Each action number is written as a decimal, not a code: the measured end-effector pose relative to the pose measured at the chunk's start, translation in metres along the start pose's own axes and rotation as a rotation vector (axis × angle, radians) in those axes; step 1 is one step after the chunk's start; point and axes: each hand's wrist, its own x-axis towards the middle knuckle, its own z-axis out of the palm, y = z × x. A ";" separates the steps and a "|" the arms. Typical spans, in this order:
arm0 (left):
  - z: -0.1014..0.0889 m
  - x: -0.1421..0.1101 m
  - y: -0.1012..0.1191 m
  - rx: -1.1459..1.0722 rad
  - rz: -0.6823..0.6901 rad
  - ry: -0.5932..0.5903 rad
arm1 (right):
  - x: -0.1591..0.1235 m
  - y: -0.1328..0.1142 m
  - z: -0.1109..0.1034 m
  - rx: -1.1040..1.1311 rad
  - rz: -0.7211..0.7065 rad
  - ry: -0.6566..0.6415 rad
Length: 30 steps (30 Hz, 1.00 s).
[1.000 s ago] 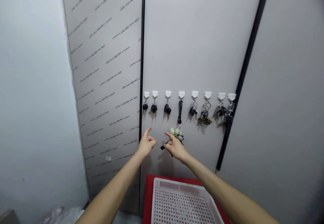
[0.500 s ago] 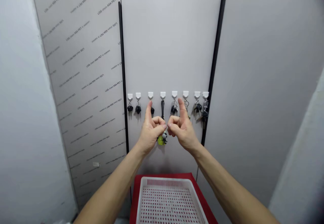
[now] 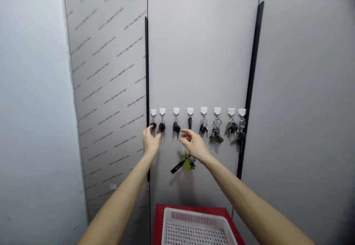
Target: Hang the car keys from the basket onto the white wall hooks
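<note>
My left hand (image 3: 151,141) is raised to the leftmost bunch of keys (image 3: 153,125), its fingertips over or against the black key head; I cannot tell which. Its thumb stands apart, just below the second bunch of keys (image 3: 162,127). My right hand (image 3: 195,145) is open, thumb and fingers spread, between the third bunch of keys (image 3: 176,127) and a black strap (image 3: 190,122) that it partly hides. Below that hand dangles a yellow-green charm (image 3: 188,163) with a small grey-and-black figure and a black tag (image 3: 178,167).
Several white hooks (image 3: 203,111) hold the keys in a row on a pale panel. More bunches of keys (image 3: 216,136) hang to the right. Long black handles (image 3: 251,86) edge the panel. Below, a white plastic basket (image 3: 194,215) stands on a red surface (image 3: 159,215).
Both hands had curled fingers and raised index fingers near the middle. They have parted; the left moved to the leftmost keys, and both opened. The view has shifted, with the hooks now farther right.
</note>
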 end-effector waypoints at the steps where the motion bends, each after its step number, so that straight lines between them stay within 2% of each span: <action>1: 0.003 0.006 -0.001 0.093 0.058 0.038 | 0.009 0.000 0.003 -0.077 -0.003 0.072; 4: 0.017 0.011 0.005 0.266 0.100 0.076 | 0.035 -0.003 0.015 -0.249 0.052 0.190; 7: 0.034 0.010 0.010 0.364 0.011 0.151 | 0.051 -0.003 0.028 -0.366 0.130 0.217; 9: 0.037 0.011 0.008 0.414 -0.003 0.170 | 0.056 0.000 0.033 -0.416 0.152 0.208; 12: 0.028 0.018 0.000 0.457 0.067 0.061 | 0.057 0.005 0.029 -0.392 0.134 0.191; 15: 0.006 0.030 -0.001 0.549 0.178 -0.090 | 0.057 0.004 0.016 -0.328 0.070 0.207; 19: -0.020 0.052 0.024 0.740 0.309 -0.300 | 0.070 -0.015 0.003 -0.365 -0.091 0.210; 21: -0.027 0.064 0.044 0.831 0.309 -0.425 | 0.080 -0.027 0.003 -0.443 -0.153 0.166; 23: -0.031 0.076 0.064 0.915 0.277 -0.487 | 0.090 -0.038 0.006 -0.521 -0.176 0.081; 26: -0.035 0.090 0.082 0.983 0.306 -0.380 | 0.088 -0.044 0.008 -0.545 -0.184 -0.066; 28: -0.038 0.092 0.082 0.956 0.355 -0.305 | 0.071 -0.038 0.007 -0.495 -0.206 -0.162; 30: -0.040 0.080 0.071 0.858 0.395 -0.352 | 0.042 -0.023 0.005 -0.438 -0.238 -0.273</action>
